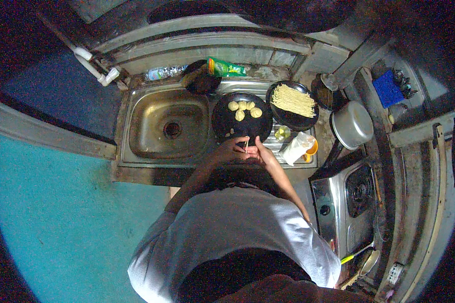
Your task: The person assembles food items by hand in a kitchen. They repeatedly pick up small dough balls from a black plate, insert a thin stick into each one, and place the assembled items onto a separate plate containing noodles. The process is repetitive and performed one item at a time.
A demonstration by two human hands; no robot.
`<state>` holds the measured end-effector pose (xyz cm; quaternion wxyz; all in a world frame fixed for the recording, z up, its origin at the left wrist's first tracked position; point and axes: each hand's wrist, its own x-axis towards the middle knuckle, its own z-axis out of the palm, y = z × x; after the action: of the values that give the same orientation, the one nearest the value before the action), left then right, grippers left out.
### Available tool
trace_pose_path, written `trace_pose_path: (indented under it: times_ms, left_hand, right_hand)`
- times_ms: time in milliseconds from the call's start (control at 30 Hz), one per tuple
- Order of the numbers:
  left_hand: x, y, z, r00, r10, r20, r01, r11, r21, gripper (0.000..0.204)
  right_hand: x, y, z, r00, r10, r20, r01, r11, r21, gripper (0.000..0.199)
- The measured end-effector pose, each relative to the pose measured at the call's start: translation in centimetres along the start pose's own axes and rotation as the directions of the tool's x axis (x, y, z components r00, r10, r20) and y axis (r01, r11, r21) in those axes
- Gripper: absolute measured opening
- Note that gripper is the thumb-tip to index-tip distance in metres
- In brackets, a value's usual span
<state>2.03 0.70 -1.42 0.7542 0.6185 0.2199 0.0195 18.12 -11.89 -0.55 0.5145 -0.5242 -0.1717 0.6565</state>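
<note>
My left hand (231, 149) and my right hand (261, 154) meet over the near edge of a round black plate (220, 127). A thin, pale strand of dough (246, 145) shows between them, pinched in the fingers of both hands. The right thumb points up; some fingertips overlap and are hard to separate. On the plate, several pale dough balls (256, 112) lie grouped toward the far side. Small dough bits (230, 132) rest near my left hand. A second black plate (301, 122) at the right bears a heap of thin dough strands (292, 99).
A steel sink basin (151, 108) lies left of the plate. Right of my hands stand a bag of white powder (296, 148), an orange cup (312, 147) and a small container of yellowish liquid (282, 133). A metal pot (352, 124) and gas stove (356, 212) are farther right.
</note>
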Motion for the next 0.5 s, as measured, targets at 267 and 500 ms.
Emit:
trace_pose_path:
  times_ms: [267,500]
  left_hand:
    - [2.1,-3.7,-0.8,0.969,0.082,-0.235,-0.128,0.974,-0.187,0.065]
    - [0.8,1.2,0.8,0.978,-0.109,-0.179,-0.036,0.754,-0.656,0.058]
  right_hand:
    - [0.3,0.8,1.1,0.982,-0.142,-0.123,0.137,0.989,-0.048,0.043]
    - [-1.3,-1.3,2.8,0.67,-0.74,-0.057,0.484,0.494,-0.723,0.044]
